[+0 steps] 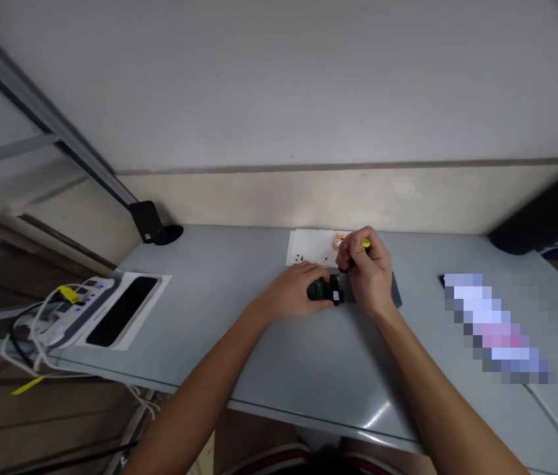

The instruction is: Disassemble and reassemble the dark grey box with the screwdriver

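My left hand [299, 290] is closed around the left side of a small black device [337, 294] with a green circuit board [319, 287] showing, and steadies it on the table. In my right hand [372, 270] is a screwdriver [367, 243] with a yellow end, gripped in a closed fist and pointed down at the device. Its tip is hard to make out. A dark grey flat pad [396, 290] lies partly hidden under my right hand. Just behind, white paper [311, 241] carries several tiny dark screws [299, 257] and a small orange-and-white object [339, 241].
On the left are a phone [123, 311] on white paper and a power strip [84, 310] with tangled cables. A black stand [148, 223] is at the back left. A blurred-out device [496, 330] with a cable [556, 422] lies right. A black cylinder [531, 214] stands back right, along the wall [259, 198].
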